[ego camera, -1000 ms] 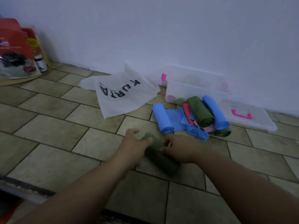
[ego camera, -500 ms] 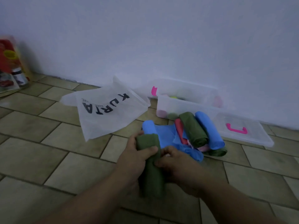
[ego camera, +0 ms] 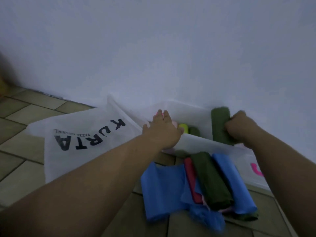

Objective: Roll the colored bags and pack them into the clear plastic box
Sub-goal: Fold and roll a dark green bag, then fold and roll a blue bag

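Observation:
My right hand (ego camera: pixel 239 127) grips a rolled dark green bag (ego camera: pixel 219 124), held upright over the right end of the clear plastic box (ego camera: pixel 205 142) that stands against the wall. My left hand (ego camera: pixel 162 129) rests on the box's left end with fingers spread. Inside the box lie a yellow-green roll (ego camera: pixel 183 128) and a dark green roll (ego camera: pixel 195 131). In front of the box, on the tiled floor, lies a pile of bags: a blue one (ego camera: pixel 162 187) partly unrolled, a red one (ego camera: pixel 190 178), a dark green roll (ego camera: pixel 212 182) and a blue roll (ego camera: pixel 234 182).
A white bag printed KURTA (ego camera: pixel 82 139) lies left of the box. The box's clear lid with a pink handle (ego camera: pixel 254 170) lies on the floor at the right, partly behind my right arm. The white wall rises straight behind the box.
Both hands left the floor and moved forward to the box. The green roll, earlier held in both hands, is now in my right hand alone above the box; my left hand went to the box's left end.

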`<state>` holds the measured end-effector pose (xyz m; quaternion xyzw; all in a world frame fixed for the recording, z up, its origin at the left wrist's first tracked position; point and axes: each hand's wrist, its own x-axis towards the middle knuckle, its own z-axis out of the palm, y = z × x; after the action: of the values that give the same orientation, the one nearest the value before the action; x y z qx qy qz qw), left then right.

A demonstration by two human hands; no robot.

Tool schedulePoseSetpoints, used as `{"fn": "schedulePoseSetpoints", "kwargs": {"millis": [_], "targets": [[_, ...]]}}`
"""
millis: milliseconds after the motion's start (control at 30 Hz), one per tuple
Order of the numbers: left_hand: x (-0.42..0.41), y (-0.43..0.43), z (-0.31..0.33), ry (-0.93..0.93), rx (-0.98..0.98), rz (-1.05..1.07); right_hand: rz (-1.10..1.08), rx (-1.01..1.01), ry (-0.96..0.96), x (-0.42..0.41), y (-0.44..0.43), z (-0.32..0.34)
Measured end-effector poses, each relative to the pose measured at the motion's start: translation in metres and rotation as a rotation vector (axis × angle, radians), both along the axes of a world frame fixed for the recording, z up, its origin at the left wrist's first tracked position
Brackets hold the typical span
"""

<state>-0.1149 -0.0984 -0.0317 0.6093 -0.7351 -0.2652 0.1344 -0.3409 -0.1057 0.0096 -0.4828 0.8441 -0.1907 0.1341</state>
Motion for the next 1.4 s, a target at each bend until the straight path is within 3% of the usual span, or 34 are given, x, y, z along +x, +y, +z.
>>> {"fn": "schedulePoseSetpoints", "kwargs": {"millis": [100, 200, 333, 567, 633, 700, 733, 800, 867, 933, 1100, 1267, 1400], "targets": [[0.002, -0.002, -0.002, 0.007, 0.021, -0.003, 0.135, 0.27, 0.08, 0.002, -0.014, -0.023], [0.003, -0.002, -0.002, -0.003, 0.024, -0.009, 0.175, 0.321, -0.026, 0.005, -0.024, -0.026], [0.003, -0.003, -0.001, -0.005, 0.032, -0.016, 0.283, 0.459, 0.247, 0.008, -0.029, -0.034], [0.002, 0.003, 0.0, -0.001, -0.015, -0.019, 0.352, 0.518, 0.394, 0.004, -0.034, -0.04], [0.014, 0.015, 0.002, 0.101, -0.188, -0.046, 0.342, 0.272, 0.428, 0.012, -0.025, -0.021], [0.034, 0.033, -0.002, 0.364, -0.419, -0.074, 0.313, -0.197, 0.359, 0.031, 0.001, 0.004], [0.046, 0.044, -0.005, 0.42, -0.44, -0.104, 0.344, -0.387, 0.306, 0.045, 0.021, 0.015], [0.065, 0.065, -0.017, 0.269, -0.276, -0.189, 0.5, -0.361, 0.247, 0.08, 0.065, 0.02], [0.07, 0.081, -0.032, -0.07, -0.1, -0.343, 0.717, 0.004, 0.241, 0.121, 0.106, -0.003], [0.069, 0.091, -0.039, -0.268, -0.087, -0.458, 0.859, 0.3, 0.346, 0.153, 0.134, -0.04], [0.081, 0.118, -0.025, -0.506, -0.201, -0.441, 0.865, 0.207, 0.361, 0.167, 0.167, -0.082], [0.084, 0.15, -0.024, -0.599, 0.18, -0.622, 1.04, 0.381, 0.2, 0.134, 0.198, -0.069], [0.079, 0.155, -0.039, -0.413, 0.099, -0.556, 1.051, 0.309, 0.14, 0.128, 0.215, -0.073]]}}
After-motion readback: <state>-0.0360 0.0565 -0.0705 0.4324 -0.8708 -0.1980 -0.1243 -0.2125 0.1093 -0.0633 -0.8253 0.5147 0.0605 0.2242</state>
